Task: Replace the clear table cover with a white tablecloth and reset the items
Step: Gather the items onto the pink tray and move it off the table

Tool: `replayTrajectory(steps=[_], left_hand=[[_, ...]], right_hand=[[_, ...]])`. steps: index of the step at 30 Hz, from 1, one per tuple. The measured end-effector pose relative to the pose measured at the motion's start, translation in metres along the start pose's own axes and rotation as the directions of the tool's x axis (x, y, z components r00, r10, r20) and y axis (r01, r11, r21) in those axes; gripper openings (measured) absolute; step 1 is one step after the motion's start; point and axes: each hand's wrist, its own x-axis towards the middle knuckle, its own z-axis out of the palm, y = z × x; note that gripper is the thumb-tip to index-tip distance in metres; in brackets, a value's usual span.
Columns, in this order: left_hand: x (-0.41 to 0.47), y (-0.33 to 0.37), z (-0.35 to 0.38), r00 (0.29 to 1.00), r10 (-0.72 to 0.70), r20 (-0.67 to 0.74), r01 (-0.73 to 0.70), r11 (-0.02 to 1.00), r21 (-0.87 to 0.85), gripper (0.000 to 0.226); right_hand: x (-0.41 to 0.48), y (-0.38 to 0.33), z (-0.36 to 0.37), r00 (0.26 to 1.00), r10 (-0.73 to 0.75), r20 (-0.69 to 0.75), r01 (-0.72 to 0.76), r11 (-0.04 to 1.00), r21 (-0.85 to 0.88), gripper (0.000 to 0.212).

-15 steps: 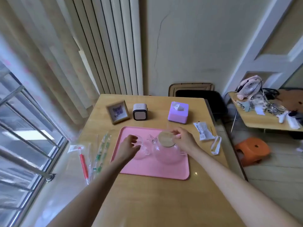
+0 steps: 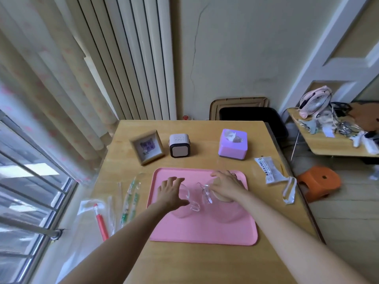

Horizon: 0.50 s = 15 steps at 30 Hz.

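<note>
A pink tray (image 2: 205, 232) lies on the wooden table (image 2: 184, 263), which carries a clear cover. My left hand (image 2: 171, 192) is closed over a clear glass cup (image 2: 187, 198) on the tray's left half. My right hand (image 2: 224, 185) grips the top of a glass teapot (image 2: 215, 201) with a wooden lid, mostly hidden under my palm. Behind the tray stand a small picture frame (image 2: 147, 147), a white-and-black cube clock (image 2: 179, 145) and a purple tissue box (image 2: 232, 144).
Wrapped pens and a red pen (image 2: 102, 226) lie left of the tray near the window. A white packet (image 2: 270, 170) and a clear strap (image 2: 289, 189) lie to the right. A black chair (image 2: 246, 113), an orange stool (image 2: 319, 182) and a cluttered side table (image 2: 328, 146) stand beyond.
My right hand has settled flat over the teapot's lid, covering it. My left hand has closed further around the glass cup. Both vessels sit higher above the tray than before.
</note>
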Motion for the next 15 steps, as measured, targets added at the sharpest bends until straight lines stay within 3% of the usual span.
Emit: replayTrajectory(steps=[6,15], left_hand=[[0.014,-0.003,0.012,0.990,0.032,0.141,-0.038,0.998,0.045,0.087],[0.011,-0.003,0.007,0.949,0.035,0.314,-0.053,0.997,0.051,0.075]], right_hand=[[0.019,0.005,0.001,0.999,0.014,-0.033,-0.014,1.000,0.022,0.041],[0.012,0.003,-0.005,0.982,-0.121,0.147,0.156,0.955,-0.251,0.055]])
